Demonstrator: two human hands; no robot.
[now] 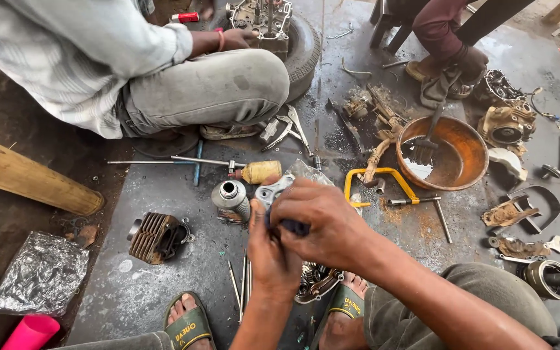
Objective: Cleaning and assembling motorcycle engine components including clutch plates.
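Head view, centre frame: left hand (272,249) and right hand (322,217), fingers closed on one small grey metal part (272,192); one finned cylinder (157,236) lower left; one rusty bowl (468,139) upper right.

Oil-stained grey concrete floor (157,291), daylight, bare dirt (8,214) at left
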